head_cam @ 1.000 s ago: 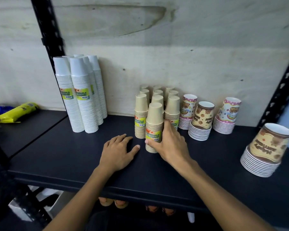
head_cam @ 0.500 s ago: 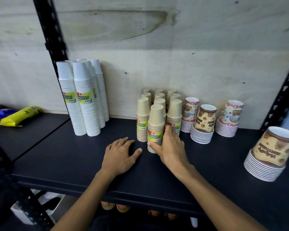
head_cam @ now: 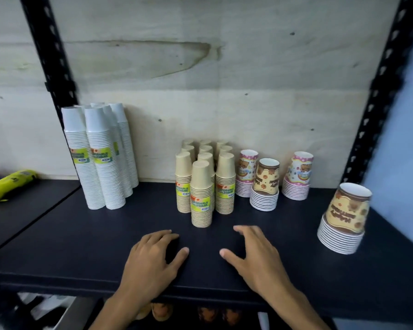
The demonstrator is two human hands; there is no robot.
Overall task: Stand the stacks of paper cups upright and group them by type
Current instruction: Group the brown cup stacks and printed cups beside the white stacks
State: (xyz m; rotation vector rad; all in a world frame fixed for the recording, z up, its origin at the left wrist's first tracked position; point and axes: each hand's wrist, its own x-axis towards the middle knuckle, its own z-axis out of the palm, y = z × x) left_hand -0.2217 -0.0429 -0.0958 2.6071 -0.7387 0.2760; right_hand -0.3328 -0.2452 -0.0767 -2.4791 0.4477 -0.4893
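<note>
Front stack of tan paper cups (head_cam: 201,194), standing upright, rims down, on the dark shelf (head_cam: 81,239) just ahead of the two hands; it sits directly in front of the remaining tan stacks (head_cam: 225,182), which form a tight cluster reaching back to the plywood wall (head_cam: 224,103). Tall white cup stacks (head_cam: 100,158), grouped at left beside the black upright post (head_cam: 50,55), also upright and banded with yellow-green labels. Right of the tan cluster: two pink patterned stacks (head_cam: 246,175) and (head_cam: 297,177) with a brown patterned stack (head_cam: 264,186) between and slightly forward of them. A second, larger brown patterned stack (head_cam: 345,217) stands well apart near the right end of the shelf. Left hand (head_cam: 153,258), palm down on the shelf, fingers loosely spread, holding nothing. Right hand (head_cam: 253,256), likewise flat and spread, empty, near but not touching the front tan stack. Yellow packet (head_cam: 8,184) on the adjoining shelf at far left.
</note>
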